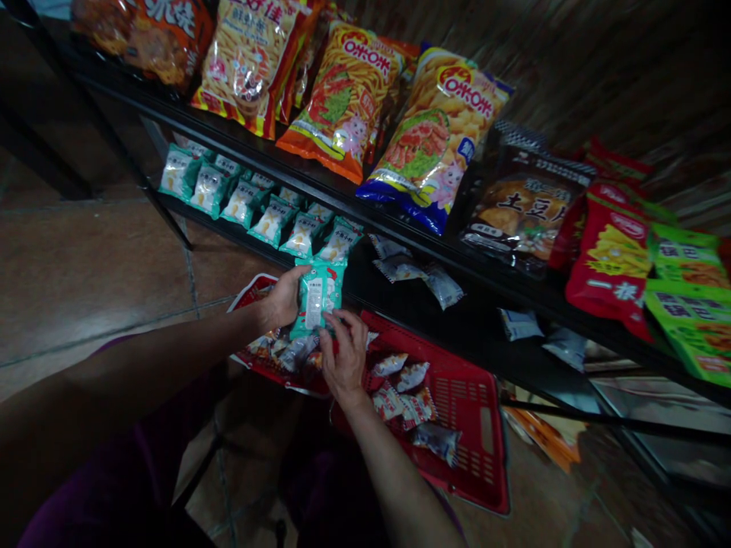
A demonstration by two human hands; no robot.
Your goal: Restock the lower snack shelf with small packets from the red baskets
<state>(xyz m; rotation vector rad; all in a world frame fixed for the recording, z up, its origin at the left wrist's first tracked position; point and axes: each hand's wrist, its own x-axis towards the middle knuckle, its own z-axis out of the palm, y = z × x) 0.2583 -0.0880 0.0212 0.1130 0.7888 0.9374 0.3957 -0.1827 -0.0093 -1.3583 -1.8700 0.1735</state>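
In the head view, my left hand (285, 298) is closed around the left side of a teal and white snack packet (315, 301), whose printed back faces up. My right hand (346, 352) is at the packet's lower right corner, fingers apart and slightly bent, the fingertips at its edge. Both hands are above a red shopping basket (485, 426) holding several small wrapped snacks (403, 407). Just beyond the held packet, matching teal packets (272, 219) stand in rows on the lower black shelf.
The upper shelf edge (320, 183) runs slantwise above my hands, with large snack bags (431, 137) along it. Small silver-grey packets (419, 272) lie on the lower shelf to the right. Orange packaging (542, 434) is beneath the shelf, near the tiled floor (97, 266).
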